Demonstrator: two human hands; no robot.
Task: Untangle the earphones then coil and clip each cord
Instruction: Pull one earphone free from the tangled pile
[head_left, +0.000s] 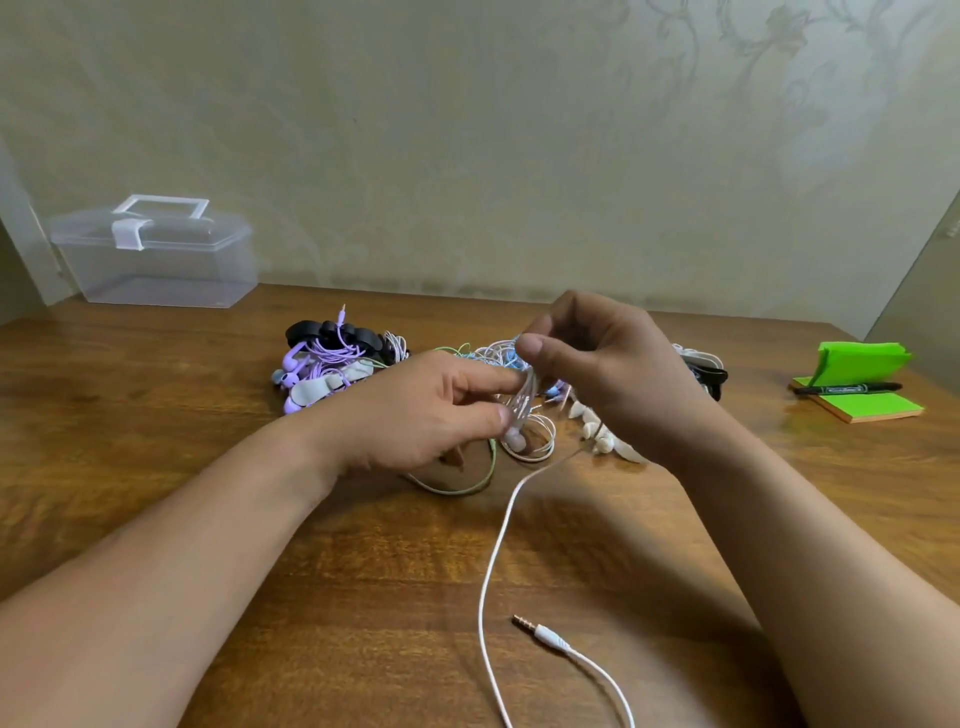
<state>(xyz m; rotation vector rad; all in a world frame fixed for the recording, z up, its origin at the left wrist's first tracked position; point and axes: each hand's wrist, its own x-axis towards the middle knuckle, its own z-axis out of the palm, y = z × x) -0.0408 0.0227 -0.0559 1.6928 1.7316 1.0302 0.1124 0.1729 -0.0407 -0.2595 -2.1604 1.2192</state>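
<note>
Where the white cord (488, 566) trails nearest across the wooden table (156, 467), its jack plug (540, 631) lies loose. Farther up, the left hand (426, 410) pinches the cord's coiled loops between thumb and forefinger. The right hand (597, 364), fingers curled, pinches it just above them. Behind lie tangled earphones (488, 353), a purple bundle (322, 364), green notes (862, 402) and a clear box (156, 254).

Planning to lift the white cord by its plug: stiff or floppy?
Probably floppy: the white cord lies in slack curves on the table. Likely light, being so thin. Its plug may dangle and swing when raised.
</note>
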